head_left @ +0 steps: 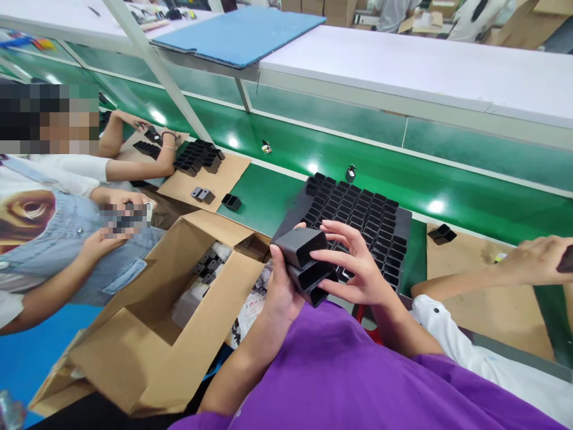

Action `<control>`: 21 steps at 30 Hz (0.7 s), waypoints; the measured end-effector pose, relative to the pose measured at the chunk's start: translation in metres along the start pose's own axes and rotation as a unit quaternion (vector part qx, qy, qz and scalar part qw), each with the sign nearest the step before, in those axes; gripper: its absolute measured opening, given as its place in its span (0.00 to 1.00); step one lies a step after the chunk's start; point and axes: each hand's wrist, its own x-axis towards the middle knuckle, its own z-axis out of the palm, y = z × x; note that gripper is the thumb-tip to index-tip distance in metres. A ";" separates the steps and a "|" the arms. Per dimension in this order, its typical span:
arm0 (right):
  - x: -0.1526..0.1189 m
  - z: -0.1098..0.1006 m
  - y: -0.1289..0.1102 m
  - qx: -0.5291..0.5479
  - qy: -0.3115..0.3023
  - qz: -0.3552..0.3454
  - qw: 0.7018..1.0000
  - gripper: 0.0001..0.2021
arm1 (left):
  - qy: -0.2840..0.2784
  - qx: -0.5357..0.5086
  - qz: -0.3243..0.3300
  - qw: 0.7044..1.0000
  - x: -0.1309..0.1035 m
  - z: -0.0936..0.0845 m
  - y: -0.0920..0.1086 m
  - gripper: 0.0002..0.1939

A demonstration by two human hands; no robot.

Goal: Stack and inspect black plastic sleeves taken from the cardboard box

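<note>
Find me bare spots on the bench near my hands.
Bare green surface shows between the black case pair and the dark mat, and right of the small device. Crowded: the mat, packed with case rows, and the cardboard at right, under a co-worker's forearm.

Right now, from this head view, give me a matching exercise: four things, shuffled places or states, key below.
Things
1. Blue sheet
2. Carton with open flaps
3. Small stack of black cases
4. Rows of black cases

Places or states
A. Laid out on the dark mat
B. Lying on the white upper surface
C. Held in the left hand
D. Left of the mat, with cases inside

Pairs: 1-B, 2-D, 3-C, 4-A
</note>
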 end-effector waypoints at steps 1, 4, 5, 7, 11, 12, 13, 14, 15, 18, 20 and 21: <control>0.001 -0.001 0.001 -0.012 -0.004 -0.010 1.000 0.31 | -0.002 -0.007 0.006 1.000 0.004 -0.001 -0.001 0.35; 0.005 0.001 0.006 -0.072 -0.020 -0.043 0.996 0.33 | 0.010 -0.023 0.016 1.000 0.016 -0.006 -0.005 0.37; 0.005 0.003 0.008 -0.092 -0.024 -0.052 0.994 0.33 | 0.018 -0.028 0.015 0.999 0.020 -0.008 -0.005 0.36; 0.005 0.008 0.015 -0.120 -0.029 -0.062 0.990 0.34 | 0.037 -0.044 0.002 0.998 0.024 -0.011 -0.004 0.34; 0.004 0.023 0.029 -0.134 -0.043 -0.064 0.988 0.32 | 0.069 -0.103 -0.037 0.992 0.032 -0.024 -0.003 0.27; 0.005 0.027 0.032 -0.131 -0.052 -0.062 0.988 0.30 | 0.082 -0.117 -0.041 0.989 0.034 -0.029 -0.004 0.26; 0.005 0.031 0.034 -0.126 -0.065 -0.057 0.988 0.28 | 0.098 -0.126 -0.045 0.986 0.037 -0.034 -0.005 0.25; 0.005 0.035 0.037 -0.121 -0.080 -0.049 0.988 0.26 | 0.116 -0.130 -0.050 0.983 0.040 -0.040 -0.008 0.25; 0.005 0.039 0.040 -0.117 -0.099 -0.036 0.988 0.24 | 0.134 -0.129 -0.055 0.981 0.044 -0.047 -0.011 0.26; 0.002 0.054 0.053 -0.091 -0.149 0.018 0.984 0.21 | 0.162 -0.116 -0.063 0.978 0.054 -0.069 -0.021 0.26; -0.002 0.066 0.066 -0.057 -0.171 0.063 0.982 0.20 | 0.158 -0.103 -0.061 0.980 0.061 -0.082 -0.027 0.27; -0.004 0.072 0.074 -0.037 -0.177 0.086 0.980 0.21 | 0.153 -0.094 -0.062 0.982 0.065 -0.089 -0.030 0.27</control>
